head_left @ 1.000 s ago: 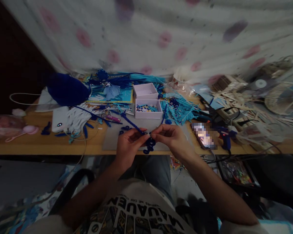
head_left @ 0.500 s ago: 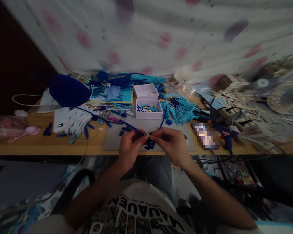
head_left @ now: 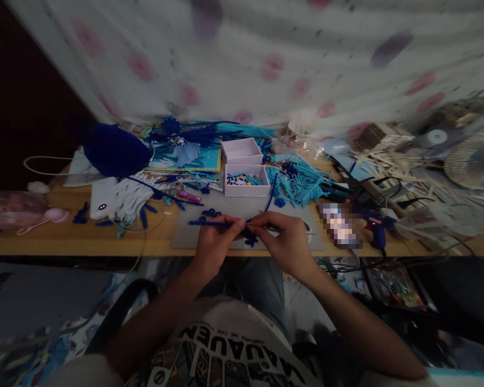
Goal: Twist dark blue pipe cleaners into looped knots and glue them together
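My left hand [head_left: 213, 244] and my right hand [head_left: 284, 239] meet over the near edge of a grey mat [head_left: 246, 209]. Both pinch a dark blue pipe cleaner [head_left: 207, 222]. Its straight end sticks out to the left of my left hand, nearly level. A curled blue part [head_left: 250, 236] hangs between my fingertips. A few small blue coils [head_left: 212, 213] lie on the mat just beyond my hands.
Two pink-white boxes [head_left: 246, 180] stand behind the mat, one holding small beads. Blue and turquoise craft pieces [head_left: 298, 180] pile at the back. A blue glue gun [head_left: 377, 232] and a phone [head_left: 339, 223] lie right; a white device [head_left: 102, 196] left. Wooden sticks [head_left: 391, 161] crowd the far right.
The pipe cleaner's free end swung from pointing up-left toward the boxes down to nearly level, pointing left. My hands shifted slightly up and right, staying pinched together.
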Available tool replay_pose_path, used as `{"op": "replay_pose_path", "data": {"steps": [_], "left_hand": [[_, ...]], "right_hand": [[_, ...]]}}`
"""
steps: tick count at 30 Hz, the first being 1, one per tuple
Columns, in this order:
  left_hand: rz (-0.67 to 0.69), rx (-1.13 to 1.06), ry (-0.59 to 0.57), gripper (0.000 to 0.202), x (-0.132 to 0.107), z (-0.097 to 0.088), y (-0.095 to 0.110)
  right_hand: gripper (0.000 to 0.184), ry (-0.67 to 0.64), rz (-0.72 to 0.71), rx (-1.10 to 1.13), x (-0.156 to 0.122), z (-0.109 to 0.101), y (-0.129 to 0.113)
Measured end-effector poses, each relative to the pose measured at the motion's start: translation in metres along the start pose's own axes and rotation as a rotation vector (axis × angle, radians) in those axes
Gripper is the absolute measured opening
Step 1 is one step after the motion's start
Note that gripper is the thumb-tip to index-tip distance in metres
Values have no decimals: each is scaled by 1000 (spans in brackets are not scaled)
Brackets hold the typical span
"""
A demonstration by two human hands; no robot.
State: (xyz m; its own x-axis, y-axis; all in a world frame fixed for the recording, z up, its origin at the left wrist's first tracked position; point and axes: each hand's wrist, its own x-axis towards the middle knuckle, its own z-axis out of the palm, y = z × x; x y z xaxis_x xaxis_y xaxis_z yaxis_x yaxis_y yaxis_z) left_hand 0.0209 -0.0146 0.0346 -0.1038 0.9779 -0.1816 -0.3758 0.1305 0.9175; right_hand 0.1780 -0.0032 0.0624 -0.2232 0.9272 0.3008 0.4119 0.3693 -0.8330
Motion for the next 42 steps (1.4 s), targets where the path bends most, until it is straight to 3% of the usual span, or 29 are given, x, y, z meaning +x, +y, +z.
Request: {"op": "replay_pose_path", "data": {"steps": [4,11,24,31,37,42], "left_hand": [[-36,-24,5,26,2,0,-1],[-129,-145,-11,39,4,-5,1],[50,110,-14,30,3,-10,-3],[-11,44,-44,28,2,-8,-1],[128,222,-40,21,5,-12,-1],[-33,71,-79,27,4,-12,-2]], "right_hand": [[8,-27,2,-32,2,0,-2],[7,-96,145,38,7,0,5],[7,-146,105,32,7,0,1],[8,-155,114,14,8,0,1],[9,-182,156,32,9,1,4],[14,-224,250,178,15,-3,8]]}}
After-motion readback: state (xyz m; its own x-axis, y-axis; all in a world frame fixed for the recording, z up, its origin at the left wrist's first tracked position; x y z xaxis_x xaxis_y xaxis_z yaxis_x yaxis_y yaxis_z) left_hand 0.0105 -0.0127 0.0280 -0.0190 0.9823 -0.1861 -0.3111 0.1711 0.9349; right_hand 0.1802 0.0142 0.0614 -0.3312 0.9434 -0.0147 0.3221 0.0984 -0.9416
